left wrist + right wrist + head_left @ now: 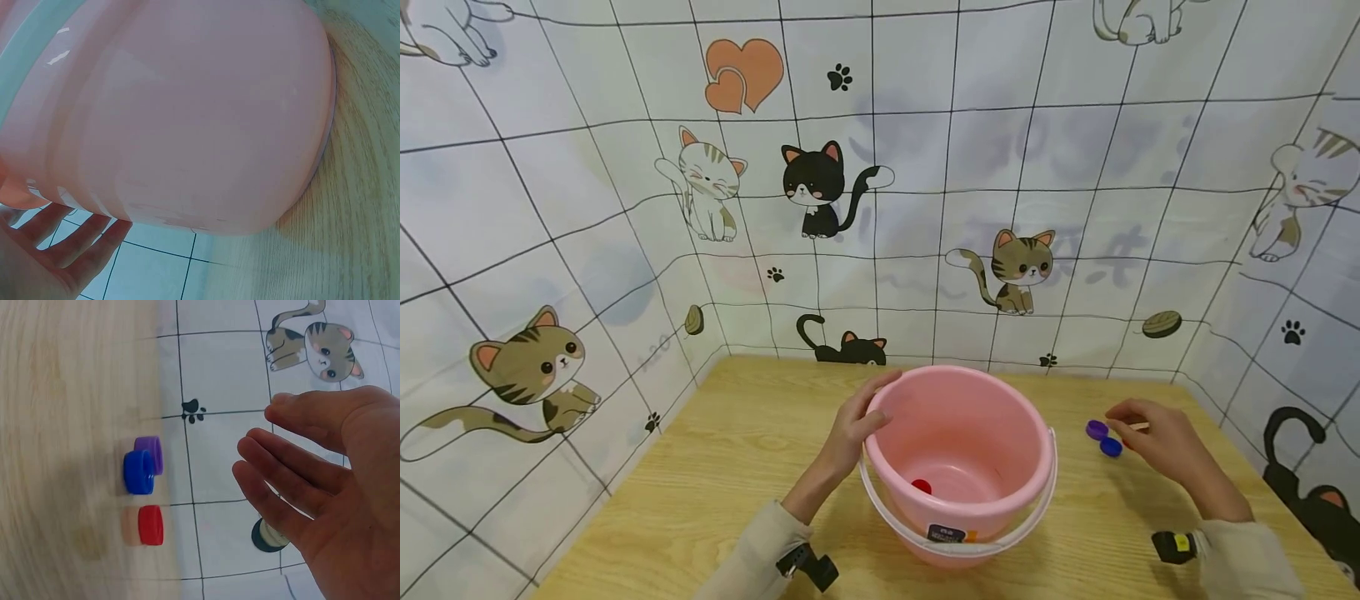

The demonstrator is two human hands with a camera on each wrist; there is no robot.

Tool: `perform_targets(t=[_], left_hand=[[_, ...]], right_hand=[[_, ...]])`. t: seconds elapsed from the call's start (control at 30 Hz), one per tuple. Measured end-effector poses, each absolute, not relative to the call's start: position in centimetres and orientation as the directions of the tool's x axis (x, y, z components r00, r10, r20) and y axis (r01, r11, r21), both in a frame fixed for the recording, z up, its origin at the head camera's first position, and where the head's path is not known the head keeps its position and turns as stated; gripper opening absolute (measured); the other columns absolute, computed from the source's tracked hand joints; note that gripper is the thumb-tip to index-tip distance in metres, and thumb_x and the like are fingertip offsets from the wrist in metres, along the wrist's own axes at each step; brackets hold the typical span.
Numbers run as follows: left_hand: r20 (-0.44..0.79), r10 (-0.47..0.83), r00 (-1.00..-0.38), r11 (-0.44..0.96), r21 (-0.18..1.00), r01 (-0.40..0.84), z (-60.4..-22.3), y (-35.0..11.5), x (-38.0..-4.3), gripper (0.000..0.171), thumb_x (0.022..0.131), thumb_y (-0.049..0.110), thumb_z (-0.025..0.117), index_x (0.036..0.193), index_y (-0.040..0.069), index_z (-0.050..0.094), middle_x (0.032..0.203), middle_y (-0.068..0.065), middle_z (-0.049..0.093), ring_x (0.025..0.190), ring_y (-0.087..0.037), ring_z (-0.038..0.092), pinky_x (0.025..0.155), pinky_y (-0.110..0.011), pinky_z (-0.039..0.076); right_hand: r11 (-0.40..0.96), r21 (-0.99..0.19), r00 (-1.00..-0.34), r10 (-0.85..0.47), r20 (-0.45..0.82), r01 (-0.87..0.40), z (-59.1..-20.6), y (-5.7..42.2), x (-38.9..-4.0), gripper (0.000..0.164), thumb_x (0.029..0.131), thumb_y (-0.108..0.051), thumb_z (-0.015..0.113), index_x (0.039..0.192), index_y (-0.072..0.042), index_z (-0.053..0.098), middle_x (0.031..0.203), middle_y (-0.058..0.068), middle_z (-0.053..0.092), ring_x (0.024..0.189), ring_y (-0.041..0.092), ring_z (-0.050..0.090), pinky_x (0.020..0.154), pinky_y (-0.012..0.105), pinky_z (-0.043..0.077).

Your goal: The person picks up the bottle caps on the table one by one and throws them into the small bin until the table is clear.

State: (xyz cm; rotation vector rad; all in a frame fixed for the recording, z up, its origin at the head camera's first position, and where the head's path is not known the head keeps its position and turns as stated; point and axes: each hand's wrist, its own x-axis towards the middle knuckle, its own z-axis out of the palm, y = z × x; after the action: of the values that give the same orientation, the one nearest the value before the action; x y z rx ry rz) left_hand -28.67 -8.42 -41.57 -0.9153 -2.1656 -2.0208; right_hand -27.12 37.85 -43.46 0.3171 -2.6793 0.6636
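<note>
A pink bucket (958, 433) with a white handle (955, 547) stands on the table, its mouth facing up. My left hand (859, 419) grips its rim at the left, thumb over the edge; in the left wrist view the fingers (94, 253) lie against the outer wall. Inside the bucket shows a small red cap (921, 486). At the right, my right hand (1165, 437) hovers beside a purple cap (150, 453), a blue cap (139, 472) and a red cap (150, 525). Its thumb and fingers are apart with nothing between them.
The wooden table (737, 467) reaches back to a white sheet (910, 208) printed with a grid, cats and paw prints. This sheet also rises along both sides. A dark wrist device (808, 567) sits on the left sleeve, another (1174, 547) at the right.
</note>
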Motion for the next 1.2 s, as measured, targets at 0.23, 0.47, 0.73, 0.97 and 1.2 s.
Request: perform_targets(t=[0.23,0.47,0.73,0.97,1.2], left_hand=[[0.420,0.390,-0.819,-0.039,0.896,0.442,-41.6,-8.5,-28.7,0.064,0.092,0.021,0.051,0.155,0.010,0.045,0.143,-0.027,0.057,0.111,-0.052,0.065,0.084,-0.066,0.059],[0.427,0.395,-0.813,-0.047,0.894,0.446,-41.5,-8.5,-28.7,0.065,0.092,0.021,0.050,0.156,0.008,0.044,0.144,-0.027,0.057,0.113,-0.053,0.064,0.084,-0.067,0.058],[0.426,0.394,-0.814,-0.042,0.894,0.447,-41.5,-8.5,-28.7,0.067,0.091,0.022,0.051,0.156,0.007,0.044,0.142,-0.027,0.057,0.111,-0.051,0.065,0.083,-0.065,0.060],[0.416,0.398,-0.818,-0.050,0.900,0.433,-41.7,-8.4,-28.6,0.066,0.091,0.023,0.051,0.156,0.011,0.045,0.143,-0.027,0.057,0.112,-0.052,0.065,0.084,-0.066,0.059],[0.421,0.394,-0.817,-0.053,0.898,0.436,-41.7,-8.4,-28.7,0.066,0.092,0.022,0.051,0.156,0.009,0.044,0.143,-0.028,0.057,0.111,-0.053,0.064,0.084,-0.069,0.057]], right_hand=[[0.880,-0.407,-0.911,-0.064,0.408,-0.244,-44.7,39.2,-27.4,0.018,0.100,-0.010,0.064,0.111,0.001,0.073,0.107,0.025,0.074,0.090,0.043,0.072,0.066,0.044,0.062],[0.889,-0.398,-0.906,-0.042,0.422,-0.227,-45.8,40.4,-27.8,0.024,0.096,-0.002,0.065,0.117,0.008,0.068,0.117,0.035,0.067,0.101,0.052,0.065,0.074,0.057,0.060],[0.904,-0.396,-0.957,-0.047,0.287,-0.163,-47.1,42.3,-27.9,0.037,0.102,-0.008,0.058,0.134,0.009,0.059,0.136,0.042,0.052,0.119,0.063,0.049,0.088,0.073,0.048],[0.887,-0.416,-0.959,-0.095,0.266,-0.203,-48.7,43.5,-27.6,0.040,0.104,-0.011,0.055,0.137,0.012,0.054,0.137,0.045,0.048,0.123,0.065,0.044,0.094,0.077,0.039],[0.880,-0.420,-0.964,-0.133,0.229,-0.221,-49.1,43.9,-27.7,0.044,0.101,-0.009,0.059,0.138,0.015,0.051,0.141,0.050,0.040,0.125,0.068,0.039,0.097,0.080,0.036]])
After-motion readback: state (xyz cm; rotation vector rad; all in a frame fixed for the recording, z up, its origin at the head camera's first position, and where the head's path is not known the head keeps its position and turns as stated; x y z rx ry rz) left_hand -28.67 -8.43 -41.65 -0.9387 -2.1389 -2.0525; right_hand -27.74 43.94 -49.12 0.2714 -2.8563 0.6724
